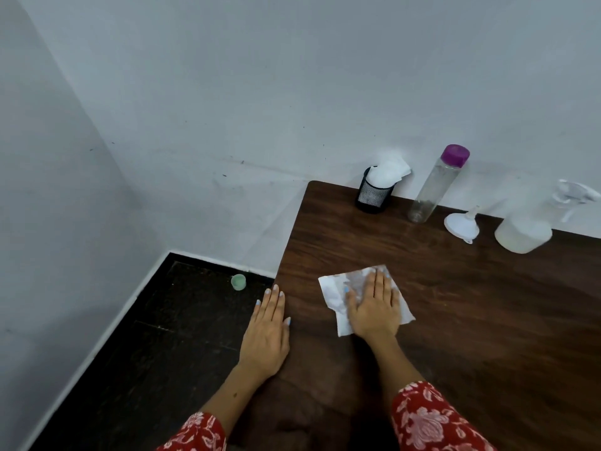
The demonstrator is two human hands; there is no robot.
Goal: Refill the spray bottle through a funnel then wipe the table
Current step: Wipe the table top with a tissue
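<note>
wooden table (pixel 455 304): right hand (pixel 374 307) flat, fingers straight, pressing tissue (pixel 331 294); left hand (pixel 266 333) flat at edge.

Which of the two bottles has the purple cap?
The tall clear bottle beside the mesh cup. The spray bottle, further right, has a clear trigger head instead.

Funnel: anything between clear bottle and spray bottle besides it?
No. Head view shows only the funnel between the clear bottle and spray bottle, lying on the table.
</note>
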